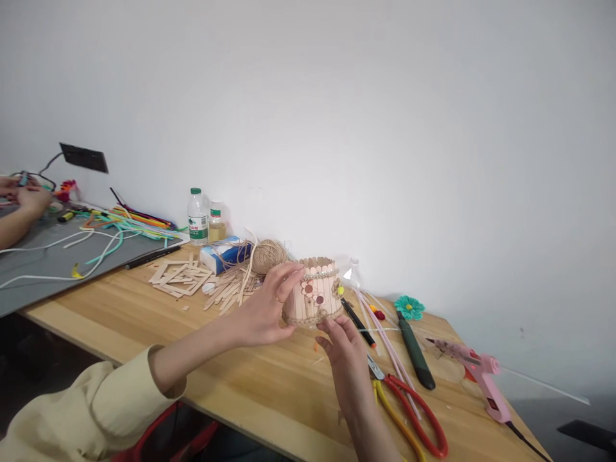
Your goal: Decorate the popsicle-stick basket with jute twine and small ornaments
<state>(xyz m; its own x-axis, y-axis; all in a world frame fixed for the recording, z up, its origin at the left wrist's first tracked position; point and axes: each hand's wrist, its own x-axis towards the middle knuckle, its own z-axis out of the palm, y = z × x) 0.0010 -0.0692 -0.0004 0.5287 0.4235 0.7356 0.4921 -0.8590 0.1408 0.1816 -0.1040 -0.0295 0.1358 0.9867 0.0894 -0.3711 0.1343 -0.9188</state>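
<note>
Above the table's front part, a round cup made of wooden craft sticks (314, 303) is held up. It has a beaded band near the top, a twine band round the base, button flowers on the front and a small yellow-green piece on its right side. My left hand (272, 305) grips it from the left, fingers along the upper rim and thumb low down. My right hand (344, 343) is closed at the bottom front edge, thumb and forefinger pinching by the twine there. Whether a small loose piece is between those fingertips is hidden.
Behind lie loose craft sticks (178, 276), a twine ball (268, 256), a tissue pack (226, 253) and a water bottle (197, 218). Rightward are scissors (418, 410), a green cutter (416, 353) and a pink glue gun (481, 372). Another person's hand (33, 200) works at far left.
</note>
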